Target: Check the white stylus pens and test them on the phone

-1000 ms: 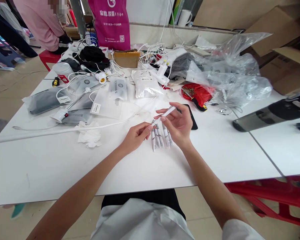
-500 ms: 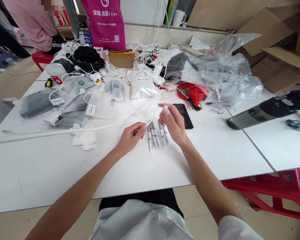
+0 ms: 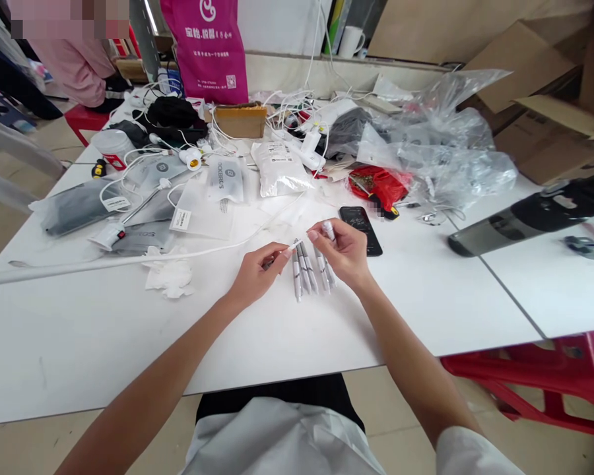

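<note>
Both hands meet over a white table (image 3: 129,330). My left hand (image 3: 255,274) pinches a thin white pen part (image 3: 293,246) between thumb and fingers, its tip pointing right. My right hand (image 3: 344,254) is closed on a short white pen piece (image 3: 329,230), held upright just right of that tip. Below the hands several white pens (image 3: 309,269) lie side by side on the table.
A black phone (image 3: 360,227) lies beside my right hand. Crumpled tissue (image 3: 171,277) and a long white cable (image 3: 103,262) lie left. Packets, cables, plastic bags (image 3: 445,152) and a magenta bag (image 3: 205,46) crowd the far side. A dark handheld device (image 3: 529,218) lies right. A person in pink (image 3: 79,63) is at far left.
One second ago both hands held one whole white pen. Now it is in two parts, one in each hand, and my right hand has come back toward the left.
</note>
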The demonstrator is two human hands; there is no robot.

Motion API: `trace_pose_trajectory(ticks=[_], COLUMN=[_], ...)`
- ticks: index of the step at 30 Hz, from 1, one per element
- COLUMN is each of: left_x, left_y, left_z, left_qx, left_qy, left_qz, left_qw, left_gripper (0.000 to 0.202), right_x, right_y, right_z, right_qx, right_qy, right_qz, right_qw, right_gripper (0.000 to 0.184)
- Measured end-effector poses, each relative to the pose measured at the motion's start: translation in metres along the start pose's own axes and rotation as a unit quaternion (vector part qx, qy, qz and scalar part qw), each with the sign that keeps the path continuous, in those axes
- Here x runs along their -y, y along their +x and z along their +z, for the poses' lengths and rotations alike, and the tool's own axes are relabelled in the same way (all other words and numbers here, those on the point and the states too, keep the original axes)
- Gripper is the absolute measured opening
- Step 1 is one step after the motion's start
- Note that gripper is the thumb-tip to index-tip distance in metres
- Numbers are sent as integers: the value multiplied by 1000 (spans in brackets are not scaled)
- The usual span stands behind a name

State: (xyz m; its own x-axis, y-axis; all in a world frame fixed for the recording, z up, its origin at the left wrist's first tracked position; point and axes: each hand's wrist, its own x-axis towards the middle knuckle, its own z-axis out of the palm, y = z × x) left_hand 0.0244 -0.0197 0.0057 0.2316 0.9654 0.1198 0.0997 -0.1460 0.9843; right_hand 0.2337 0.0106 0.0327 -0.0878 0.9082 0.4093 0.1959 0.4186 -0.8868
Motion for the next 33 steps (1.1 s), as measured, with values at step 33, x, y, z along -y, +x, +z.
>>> trace_pose_trajectory(ticks=[33], left_x=[14], left_y=[5], left_z=[-3], left_qx=[-32], left_qy=[8], left_qz=[11], left_qw=[999], left_gripper=[33], right_x=[-27], right_y=[11], right_z=[6], right_qx=[-72], right_qy=[88], right_qz=[11], right_qw=[993], right_gripper=[39])
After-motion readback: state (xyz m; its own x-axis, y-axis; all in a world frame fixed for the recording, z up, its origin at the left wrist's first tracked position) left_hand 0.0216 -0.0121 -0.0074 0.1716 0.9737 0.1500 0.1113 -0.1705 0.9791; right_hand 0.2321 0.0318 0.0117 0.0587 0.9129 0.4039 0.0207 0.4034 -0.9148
